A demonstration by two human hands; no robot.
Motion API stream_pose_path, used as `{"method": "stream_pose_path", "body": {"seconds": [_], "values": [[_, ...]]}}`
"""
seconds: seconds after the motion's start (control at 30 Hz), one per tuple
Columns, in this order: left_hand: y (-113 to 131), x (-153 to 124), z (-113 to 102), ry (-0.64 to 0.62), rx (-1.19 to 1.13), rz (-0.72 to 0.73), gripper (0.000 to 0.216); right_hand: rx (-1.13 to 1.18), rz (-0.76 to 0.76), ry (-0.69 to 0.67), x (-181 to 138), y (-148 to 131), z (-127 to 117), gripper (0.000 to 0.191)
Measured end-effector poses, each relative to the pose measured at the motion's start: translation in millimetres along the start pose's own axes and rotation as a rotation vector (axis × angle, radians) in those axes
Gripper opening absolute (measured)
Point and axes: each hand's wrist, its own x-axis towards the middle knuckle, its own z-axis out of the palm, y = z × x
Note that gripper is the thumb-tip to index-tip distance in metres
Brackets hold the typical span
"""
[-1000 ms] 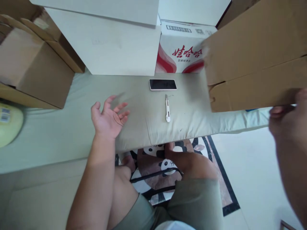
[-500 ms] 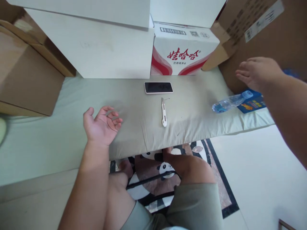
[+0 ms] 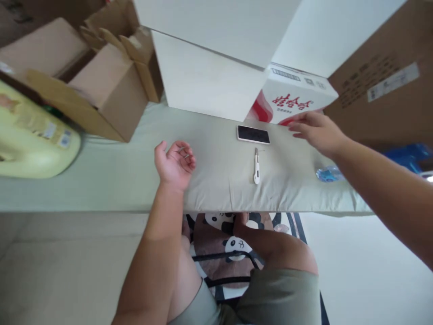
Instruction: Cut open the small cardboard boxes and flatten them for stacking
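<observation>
My left hand [image 3: 175,164] rests palm up on the pale green padded surface [image 3: 111,176], fingers loosely curled and holding nothing. My right hand [image 3: 317,131] hovers flat, fingers stretched out, just in front of the red and white carton [image 3: 296,99] and right of the black phone [image 3: 253,134]. A small white utility knife [image 3: 256,166] lies below the phone, between the two hands. A plastic water bottle [image 3: 327,173] lies partly hidden under my right forearm.
Open brown cardboard boxes [image 3: 101,85] stand at the back left, a yellow bag [image 3: 30,144] at far left. A large white box [image 3: 216,72] stands at the back centre, a big brown carton [image 3: 382,90] at the right. A panda rug [image 3: 233,239] covers the floor.
My right hand let go of the big brown carton and has swung left toward the red and white carton. The left hand's fingers have curled in. The view has tilted and shifted left.
</observation>
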Motion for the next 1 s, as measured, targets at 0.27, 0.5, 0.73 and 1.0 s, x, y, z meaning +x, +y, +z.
{"method": "stream_pose_path", "body": {"seconds": [0.27,0.5,0.73,1.0], "values": [[32,-4,-22,0.090,-0.186,0.088,0.051,-0.262,-0.499,-0.509,-49,-119,192,0.029],[50,-3,-28,0.162,-0.283,0.084,0.051,-0.253,-0.863,-0.633,-91,-207,306,0.031],[55,-5,-41,0.373,-0.277,0.243,0.039,-0.100,-0.775,-0.531,-86,-213,318,0.024],[61,-6,-55,0.617,-0.302,0.642,0.024,0.385,-0.649,-0.064,-101,-71,192,0.025]]}}
